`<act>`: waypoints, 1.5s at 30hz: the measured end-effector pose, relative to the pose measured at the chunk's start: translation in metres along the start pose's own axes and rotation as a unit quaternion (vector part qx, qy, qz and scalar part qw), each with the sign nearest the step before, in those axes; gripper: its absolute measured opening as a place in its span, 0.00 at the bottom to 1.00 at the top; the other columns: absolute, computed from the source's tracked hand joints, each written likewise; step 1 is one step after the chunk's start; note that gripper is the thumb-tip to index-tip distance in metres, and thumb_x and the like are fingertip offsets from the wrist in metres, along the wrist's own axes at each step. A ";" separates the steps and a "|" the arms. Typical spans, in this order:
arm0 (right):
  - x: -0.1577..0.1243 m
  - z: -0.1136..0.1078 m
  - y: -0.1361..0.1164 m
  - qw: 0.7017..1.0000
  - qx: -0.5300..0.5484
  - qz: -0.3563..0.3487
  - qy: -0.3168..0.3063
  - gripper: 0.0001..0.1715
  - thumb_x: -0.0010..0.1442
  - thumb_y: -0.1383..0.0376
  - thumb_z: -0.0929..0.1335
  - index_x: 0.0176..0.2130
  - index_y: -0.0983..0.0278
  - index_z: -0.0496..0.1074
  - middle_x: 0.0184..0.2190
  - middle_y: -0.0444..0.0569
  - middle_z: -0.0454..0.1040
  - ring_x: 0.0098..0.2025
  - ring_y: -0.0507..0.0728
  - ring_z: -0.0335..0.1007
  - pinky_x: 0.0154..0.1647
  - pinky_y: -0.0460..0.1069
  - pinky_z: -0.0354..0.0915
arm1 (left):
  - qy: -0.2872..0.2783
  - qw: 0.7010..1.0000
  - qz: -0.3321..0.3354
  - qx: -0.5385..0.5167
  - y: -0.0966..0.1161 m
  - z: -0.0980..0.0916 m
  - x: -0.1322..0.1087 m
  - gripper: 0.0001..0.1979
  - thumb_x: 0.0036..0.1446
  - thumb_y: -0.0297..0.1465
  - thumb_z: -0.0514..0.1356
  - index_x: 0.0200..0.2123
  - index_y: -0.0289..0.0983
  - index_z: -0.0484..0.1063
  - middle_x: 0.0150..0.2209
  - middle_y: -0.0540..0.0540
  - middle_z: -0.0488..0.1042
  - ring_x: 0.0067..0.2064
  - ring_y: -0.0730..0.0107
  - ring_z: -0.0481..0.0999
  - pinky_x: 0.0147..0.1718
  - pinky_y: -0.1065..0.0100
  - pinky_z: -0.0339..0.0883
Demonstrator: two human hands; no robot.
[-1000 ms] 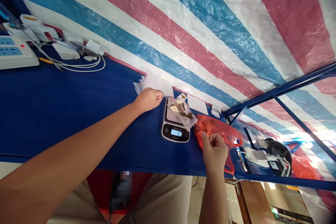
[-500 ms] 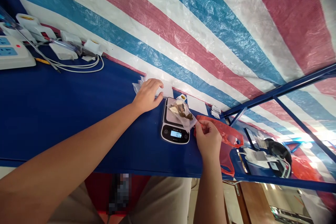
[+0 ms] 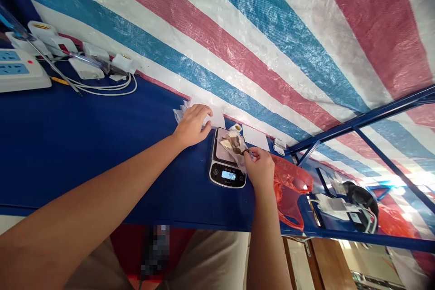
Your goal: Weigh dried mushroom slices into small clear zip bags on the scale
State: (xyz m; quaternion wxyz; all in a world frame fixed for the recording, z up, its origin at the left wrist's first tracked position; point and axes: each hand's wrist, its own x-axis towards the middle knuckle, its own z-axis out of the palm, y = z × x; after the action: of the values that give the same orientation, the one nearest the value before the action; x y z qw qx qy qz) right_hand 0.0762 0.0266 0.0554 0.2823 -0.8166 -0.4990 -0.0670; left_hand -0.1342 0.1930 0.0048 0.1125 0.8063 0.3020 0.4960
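Note:
On the digital kitchen scale (image 3: 227, 177), which stands on the blue tabletop, lies a small clear plastic bag (image 3: 235, 144) holding pale slices and dark brown pieces. My right hand (image 3: 261, 166) pinches the bag's right end; a dark bit shows at its fingertips. The scale's display is lit, and its figures look like 105. My left hand (image 3: 194, 123) is left of the scale, thumb and fingers curved apart with nothing between them. It lies over the edge of some white paper (image 3: 215, 113) and beside several clear empty bags (image 3: 179, 112).
A red plastic bag (image 3: 292, 174) lies right of my right hand. A small roll (image 3: 236, 128) and another white sheet (image 3: 255, 137) sit behind the scale. Chargers, cables (image 3: 115, 88) and a power strip (image 3: 22, 70) fill the far left. A blue metal frame (image 3: 340, 124) rises at right.
My right hand has moved a little left, farther over the bag's end. The bag has shifted slightly, and the display's last digit differs. My left hand stays almost where it was.

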 end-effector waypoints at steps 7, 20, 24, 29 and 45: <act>-0.001 -0.015 -0.005 0.998 -0.002 -0.035 0.053 0.14 0.58 0.60 0.66 0.32 0.64 0.79 0.30 0.52 0.76 0.34 0.60 0.71 0.39 0.52 0.63 | -0.009 1.000 -0.012 -0.003 -0.001 0.001 0.000 0.09 0.63 0.28 0.54 0.47 0.39 0.67 0.49 0.40 0.75 0.55 0.53 0.73 0.56 0.50 0.66; -0.037 -0.034 0.036 0.990 -0.080 0.106 0.047 0.10 0.58 0.59 0.68 0.28 0.60 0.71 0.27 0.51 0.79 0.29 0.61 0.72 0.34 0.53 0.57 | -0.085 0.993 0.047 -0.061 0.014 0.001 -0.001 0.09 0.68 0.31 0.51 0.45 0.39 0.71 0.47 0.41 0.77 0.52 0.55 0.74 0.53 0.53 0.68; -0.029 -0.019 0.018 0.993 -0.010 0.110 0.047 0.11 0.58 0.57 0.69 0.28 0.61 0.73 0.27 0.50 0.80 0.31 0.61 0.76 0.36 0.52 0.61 | -0.154 0.980 0.062 -0.108 0.022 0.005 -0.002 0.13 0.70 0.32 0.49 0.47 0.39 0.73 0.49 0.42 0.78 0.53 0.57 0.75 0.53 0.55 0.69; -0.026 -0.011 0.009 0.985 0.080 0.148 0.024 0.14 0.54 0.53 0.72 0.30 0.62 0.78 0.28 0.52 0.82 0.31 0.63 0.78 0.36 0.54 0.66 | -0.170 0.976 0.056 -0.126 0.024 0.009 -0.004 0.14 0.70 0.31 0.50 0.45 0.40 0.76 0.46 0.43 0.79 0.50 0.59 0.77 0.50 0.57 0.70; -0.022 0.005 0.007 0.838 0.497 0.224 -0.037 0.19 0.47 0.56 0.79 0.36 0.65 0.81 0.37 0.52 0.84 0.42 0.61 0.82 0.46 0.54 0.78 | -0.170 0.973 0.037 -0.150 0.022 0.010 -0.005 0.11 0.68 0.30 0.52 0.44 0.40 0.75 0.46 0.42 0.80 0.51 0.58 0.77 0.51 0.56 0.70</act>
State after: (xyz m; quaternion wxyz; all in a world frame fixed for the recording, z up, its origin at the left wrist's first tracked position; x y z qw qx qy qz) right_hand 0.0707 0.0100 0.0404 0.6387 -0.6582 -0.2786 0.2848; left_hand -0.1189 0.1743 0.0070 0.2637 0.8634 0.1703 0.3950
